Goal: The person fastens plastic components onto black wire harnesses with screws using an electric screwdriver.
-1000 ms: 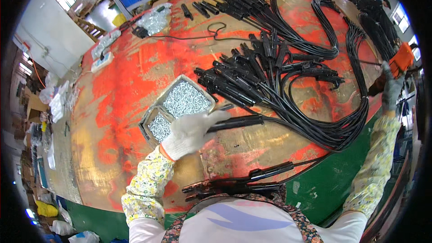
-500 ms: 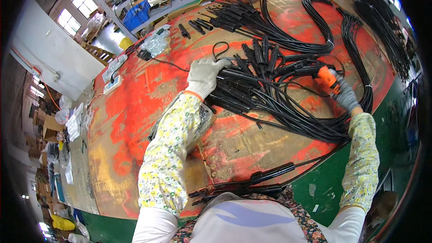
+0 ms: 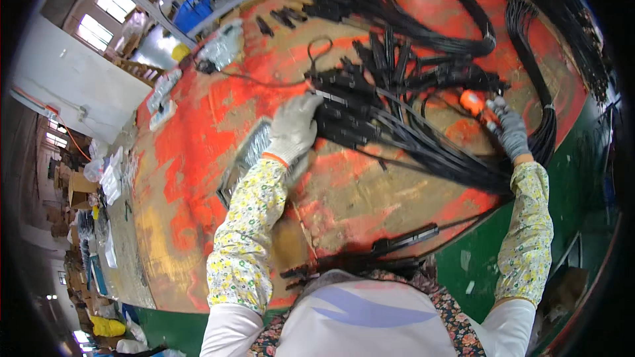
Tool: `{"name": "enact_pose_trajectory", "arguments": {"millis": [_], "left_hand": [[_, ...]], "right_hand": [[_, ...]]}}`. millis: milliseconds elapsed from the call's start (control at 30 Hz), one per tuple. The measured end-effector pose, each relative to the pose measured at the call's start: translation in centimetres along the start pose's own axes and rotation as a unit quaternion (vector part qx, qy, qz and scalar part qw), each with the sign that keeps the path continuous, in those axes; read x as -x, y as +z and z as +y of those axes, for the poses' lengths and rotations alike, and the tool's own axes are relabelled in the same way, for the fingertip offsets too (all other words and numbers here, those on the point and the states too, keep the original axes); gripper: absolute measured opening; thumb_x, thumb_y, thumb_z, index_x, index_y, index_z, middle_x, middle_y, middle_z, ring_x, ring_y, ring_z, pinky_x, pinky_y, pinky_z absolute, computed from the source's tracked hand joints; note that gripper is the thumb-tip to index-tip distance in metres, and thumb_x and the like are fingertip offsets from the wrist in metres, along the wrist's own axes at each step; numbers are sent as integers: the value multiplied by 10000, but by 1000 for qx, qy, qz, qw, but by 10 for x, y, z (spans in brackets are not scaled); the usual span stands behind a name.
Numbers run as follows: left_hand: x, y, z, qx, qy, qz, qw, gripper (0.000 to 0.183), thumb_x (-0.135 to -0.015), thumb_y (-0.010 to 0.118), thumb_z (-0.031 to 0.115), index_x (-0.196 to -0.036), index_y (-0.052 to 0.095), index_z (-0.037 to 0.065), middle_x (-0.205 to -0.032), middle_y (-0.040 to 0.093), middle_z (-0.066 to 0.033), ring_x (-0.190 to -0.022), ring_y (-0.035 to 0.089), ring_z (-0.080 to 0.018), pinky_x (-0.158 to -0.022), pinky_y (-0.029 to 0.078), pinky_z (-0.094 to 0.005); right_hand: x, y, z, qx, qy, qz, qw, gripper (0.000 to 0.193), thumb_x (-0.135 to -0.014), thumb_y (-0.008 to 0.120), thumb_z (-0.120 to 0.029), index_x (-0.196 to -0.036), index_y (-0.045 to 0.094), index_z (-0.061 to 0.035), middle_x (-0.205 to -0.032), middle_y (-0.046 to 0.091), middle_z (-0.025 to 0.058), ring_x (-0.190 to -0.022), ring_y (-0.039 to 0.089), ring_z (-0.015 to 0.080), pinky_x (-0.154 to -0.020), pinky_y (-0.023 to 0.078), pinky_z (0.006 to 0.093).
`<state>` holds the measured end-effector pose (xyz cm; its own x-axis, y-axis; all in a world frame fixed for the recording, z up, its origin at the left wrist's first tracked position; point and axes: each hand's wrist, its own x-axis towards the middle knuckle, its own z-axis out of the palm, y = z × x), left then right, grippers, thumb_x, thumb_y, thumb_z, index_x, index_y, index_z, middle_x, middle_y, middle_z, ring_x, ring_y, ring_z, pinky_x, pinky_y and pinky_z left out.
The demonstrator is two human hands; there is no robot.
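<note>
Right now my left hand (image 3: 292, 127) presses flat on the black cable bundle (image 3: 370, 119) mid-desk, while my right hand (image 3: 508, 131) grips an orange tool (image 3: 473, 102) toward the desk's right edge; I judge I'm mid-sorting, so next needs a steady bundle

Daylight entered through the windows (image 3: 99, 16) at upper left and lit the table (image 3: 198, 158) evenly, with soft, faint shadows. Fisheye distortion bent straight edges near the black rim, where detail was blurred.

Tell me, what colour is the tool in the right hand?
Orange tool, seen in the head view.
</note>
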<state>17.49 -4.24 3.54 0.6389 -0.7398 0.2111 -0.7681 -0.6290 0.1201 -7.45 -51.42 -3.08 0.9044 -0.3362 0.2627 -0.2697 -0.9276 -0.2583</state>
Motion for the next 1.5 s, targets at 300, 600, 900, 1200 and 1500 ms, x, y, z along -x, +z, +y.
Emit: {"name": "enact_pose_trajectory", "arguments": {"millis": [300,600,900,1200,1500], "left_hand": [[183,-54,64,150,-19,-63,986,323,-763,672,86,-1084,635,76,-1075,611,-120,-1030,562,-315,-896,433,-406],[263,-62,73,116,11,-164,980,305,-739,722,257,-1023,671,160,-725,569,-16,-693,580,-224,-631,448,-376],[233,-38,95,-69,-80,-96,990,438,-771,666,410,-1142,621,181,-690,556,1,-655,557,-194,-564,398,-360],[216,-21,85,-165,-88,-99,977,272,-759,657,318,-981,640,163,-657,547,8,-647,571,-188,-549,412,-348],[207,-99,66,-6,-26,20,999,368,-689,688,154,-1051,667,217,-701,508,-4,-651,544,-198,-560,412,-366]], "right_hand": [[128,-24,-213,-163,-249,-187,936,494,-647,770,-162,-1129,667,-123,-1142,611,91,-1058,555,288,-934,425,414],[124,7,-253,-99,-298,-154,937,415,-673,704,-177,-1069,613,-92,-1055,620,90,-936,587,285,-824,455,414],[76,1,-298,-71,-371,-100,920,496,-673,687,-287,-1147,619,-159,-920,619,32,-846,581,240,-723,454,371],[66,-10,-289,-103,-370,-79,920,512,-708,691,-327,-1189,610,-171,-951,634,30,-844,585,214,-713,446,380],[55,1,-284,-87,-383,3,920,429,-718,672,-266,-1145,654,-230,-975,665,-5,-786,593,186,-680,447,356]]}}
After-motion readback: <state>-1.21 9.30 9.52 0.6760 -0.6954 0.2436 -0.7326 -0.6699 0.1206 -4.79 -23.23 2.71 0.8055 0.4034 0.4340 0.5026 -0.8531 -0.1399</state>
